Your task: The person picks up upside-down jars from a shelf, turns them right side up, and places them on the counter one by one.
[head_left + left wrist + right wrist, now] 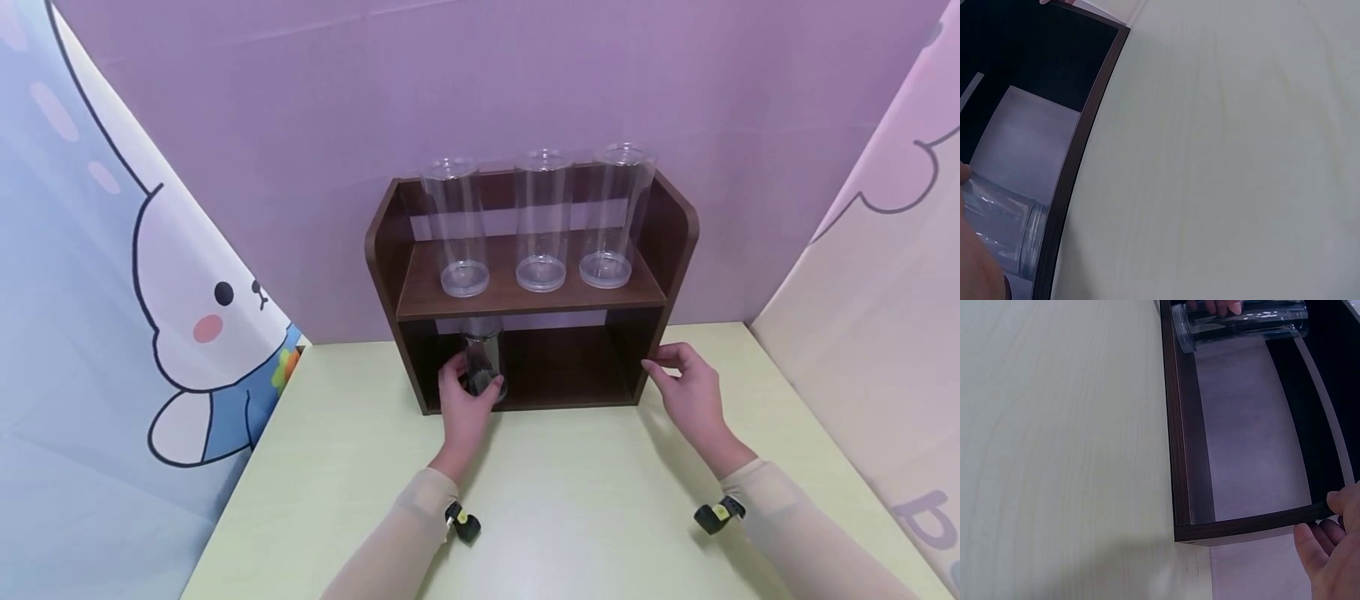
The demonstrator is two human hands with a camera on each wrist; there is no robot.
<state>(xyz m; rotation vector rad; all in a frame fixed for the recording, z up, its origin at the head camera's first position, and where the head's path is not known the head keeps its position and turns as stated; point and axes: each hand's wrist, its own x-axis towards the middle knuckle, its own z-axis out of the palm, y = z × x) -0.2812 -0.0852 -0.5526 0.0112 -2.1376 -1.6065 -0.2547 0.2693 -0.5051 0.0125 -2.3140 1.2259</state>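
We see a smooth clear tube [487, 348] upright in the dark-brown shelf [525, 309], lower compartment, towards the left side.
The left grip [467, 412] curls round the tube's glossy wall; the right grip [690, 396] pinches the shelf's straight side edge. Three similar round-based cylinders [543, 221] stand above; the pale surface [555, 500] shows faint grain.
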